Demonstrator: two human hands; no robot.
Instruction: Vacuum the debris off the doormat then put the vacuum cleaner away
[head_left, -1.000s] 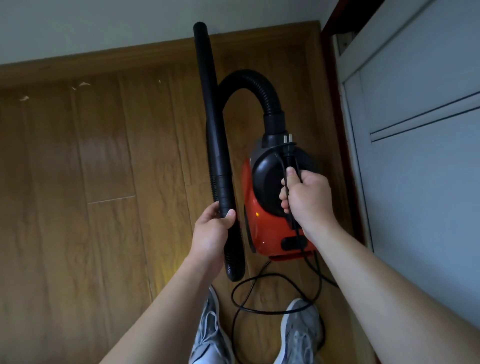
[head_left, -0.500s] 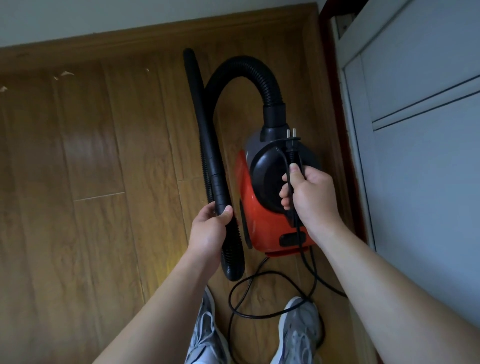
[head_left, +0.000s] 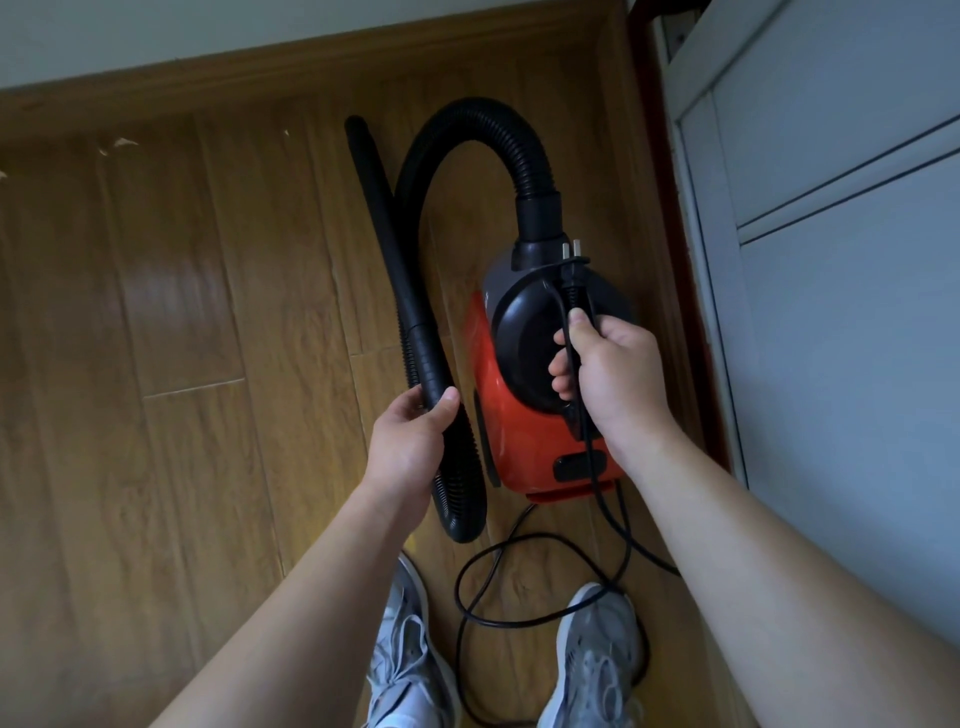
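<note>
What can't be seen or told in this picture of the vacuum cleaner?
Head view only.
Vacuum cleaner handle: covered by the right hand.
Hose section inside the left hand: hidden by that hand.
Cord loop and shoes: cut off by the bottom edge.
Doormat: out of frame.
Whether it is lifted or resting on the floor: cannot tell.
</note>
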